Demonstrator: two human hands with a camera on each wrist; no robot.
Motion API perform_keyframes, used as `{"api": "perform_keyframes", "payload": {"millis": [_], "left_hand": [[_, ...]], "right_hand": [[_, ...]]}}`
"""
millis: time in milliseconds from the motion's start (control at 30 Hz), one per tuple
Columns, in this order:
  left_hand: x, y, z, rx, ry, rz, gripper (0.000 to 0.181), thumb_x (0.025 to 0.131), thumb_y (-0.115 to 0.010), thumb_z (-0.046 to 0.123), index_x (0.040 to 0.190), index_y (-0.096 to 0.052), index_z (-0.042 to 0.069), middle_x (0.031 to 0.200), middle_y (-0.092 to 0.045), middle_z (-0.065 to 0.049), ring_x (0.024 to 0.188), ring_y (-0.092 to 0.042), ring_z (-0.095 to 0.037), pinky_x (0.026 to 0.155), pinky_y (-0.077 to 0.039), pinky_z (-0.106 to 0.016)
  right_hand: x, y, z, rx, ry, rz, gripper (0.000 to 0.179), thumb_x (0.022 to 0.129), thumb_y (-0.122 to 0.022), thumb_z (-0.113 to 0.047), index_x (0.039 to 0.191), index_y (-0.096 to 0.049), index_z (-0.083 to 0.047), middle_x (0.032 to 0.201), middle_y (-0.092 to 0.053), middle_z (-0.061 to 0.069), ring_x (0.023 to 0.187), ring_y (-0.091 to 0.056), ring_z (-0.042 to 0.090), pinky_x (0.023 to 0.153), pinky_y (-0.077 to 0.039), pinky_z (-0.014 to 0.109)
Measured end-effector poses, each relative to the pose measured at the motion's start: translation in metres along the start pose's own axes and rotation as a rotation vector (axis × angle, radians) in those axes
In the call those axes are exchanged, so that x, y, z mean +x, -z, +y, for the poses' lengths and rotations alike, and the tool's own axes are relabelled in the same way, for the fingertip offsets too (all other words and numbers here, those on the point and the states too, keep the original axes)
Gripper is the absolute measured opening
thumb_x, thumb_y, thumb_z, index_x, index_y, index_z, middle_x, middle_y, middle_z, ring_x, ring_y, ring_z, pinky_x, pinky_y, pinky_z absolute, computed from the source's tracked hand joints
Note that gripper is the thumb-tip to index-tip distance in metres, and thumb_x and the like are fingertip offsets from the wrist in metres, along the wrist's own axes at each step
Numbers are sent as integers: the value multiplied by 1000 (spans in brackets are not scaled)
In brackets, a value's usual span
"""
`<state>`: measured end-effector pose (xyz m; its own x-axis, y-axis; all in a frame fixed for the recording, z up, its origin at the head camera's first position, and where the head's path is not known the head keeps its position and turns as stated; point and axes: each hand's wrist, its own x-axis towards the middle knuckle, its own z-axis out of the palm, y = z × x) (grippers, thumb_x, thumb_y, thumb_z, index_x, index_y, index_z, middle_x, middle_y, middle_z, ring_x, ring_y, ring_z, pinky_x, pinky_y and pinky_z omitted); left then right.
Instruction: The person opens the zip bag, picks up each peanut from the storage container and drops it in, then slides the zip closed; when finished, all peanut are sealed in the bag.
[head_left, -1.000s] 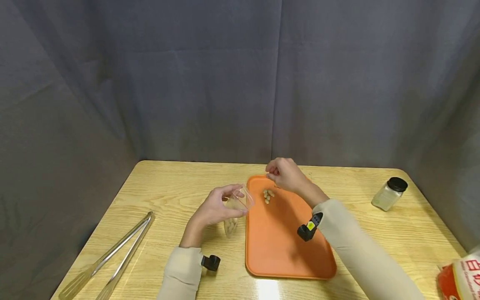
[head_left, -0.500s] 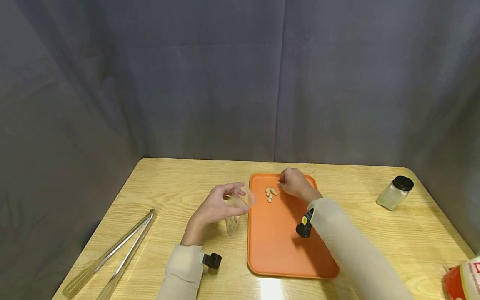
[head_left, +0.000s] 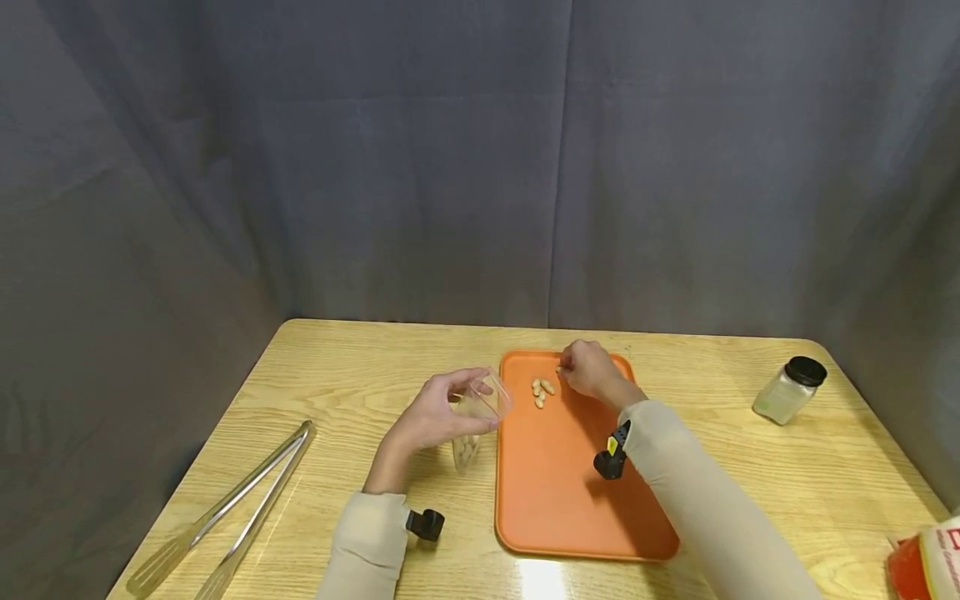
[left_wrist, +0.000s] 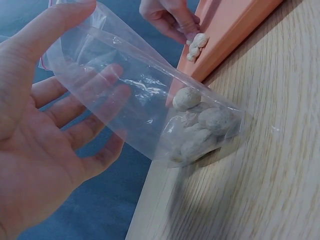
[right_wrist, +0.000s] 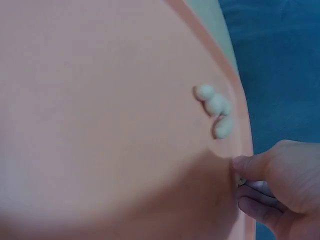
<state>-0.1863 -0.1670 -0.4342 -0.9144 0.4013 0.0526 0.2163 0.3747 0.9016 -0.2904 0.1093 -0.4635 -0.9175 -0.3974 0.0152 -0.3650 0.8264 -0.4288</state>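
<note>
The left hand, thumb and fingers widely apart in its grip, held a clear bag of peanuts just left of the orange tray. At the tray's far end, the right hand pinched one mostly hidden peanut near several loose peanuts.

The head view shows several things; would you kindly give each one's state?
Clear zip bag: open, partly filled
Peanuts: in shell
Orange tray: lying flat
Metal tongs: spread open
Black-lidded jar: lid on
Red-and-white packet: cut off, cannot tell
</note>
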Motion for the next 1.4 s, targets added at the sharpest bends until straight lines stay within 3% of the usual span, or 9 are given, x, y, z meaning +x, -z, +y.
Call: {"api": "perform_keyframes", "payload": {"millis": [167, 367, 633, 833, 1067, 1400], "left_hand": [[1, 0, 0, -4, 10, 4, 77, 76, -86, 25, 144, -53, 11, 120, -68, -6, 113, -54, -23, 100, -42, -47], [4, 0, -1, 13, -3, 4, 75, 76, -86, 24, 143, -54, 9, 120, -68, -9, 111, -56, -22, 100, -42, -46], [6, 2, -2, 27, -6, -1, 75, 77, -86, 25, 142, -53, 8, 119, -68, -9, 111, -57, -19, 102, -42, -46], [6, 2, -1, 40, 2, 7, 76, 77, -86, 28, 143, -53, 9, 121, -66, -9, 114, -56, -22, 102, -42, -47], [5, 3, 1, 43, 38, 25, 76, 76, -86, 32, 143, -55, 15, 136, -57, 1, 118, -53, -28, 96, -46, -51], [5, 3, -1, 39, 12, 20, 71, 77, -86, 30, 141, -57, 18, 132, -60, 3, 116, -55, -25, 94, -47, -49]], "right_hand": [[-4, 14, -15, 9, 122, 81, 6, 88, -71, -3, 82, -74, -2, 78, -68, 5, 71, -61, 19, 66, -52, 38], [-13, 36, -60, 37, 297, 161, 5, 86, -73, -1, 81, -72, -3, 74, -62, 2, 68, -56, 16, 62, -49, 34], [-34, 47, -112, 178, 392, 80, 9, 87, -76, -4, 95, -75, 0, 82, -66, 2, 71, -61, 12, 64, -52, 26], [-37, 44, -120, 219, 415, 43, 8, 88, -75, -6, 95, -76, -2, 83, -66, 0, 70, -61, 8, 63, -52, 22], [-38, 42, -124, 230, 436, 36, 10, 87, -78, -10, 94, -78, -4, 83, -66, -1, 68, -59, 6, 60, -51, 22], [-40, 42, -126, 203, 464, 13, 15, 85, -78, -6, 100, -77, -1, 81, -64, 0, 64, -57, 7, 58, -50, 21]]}}
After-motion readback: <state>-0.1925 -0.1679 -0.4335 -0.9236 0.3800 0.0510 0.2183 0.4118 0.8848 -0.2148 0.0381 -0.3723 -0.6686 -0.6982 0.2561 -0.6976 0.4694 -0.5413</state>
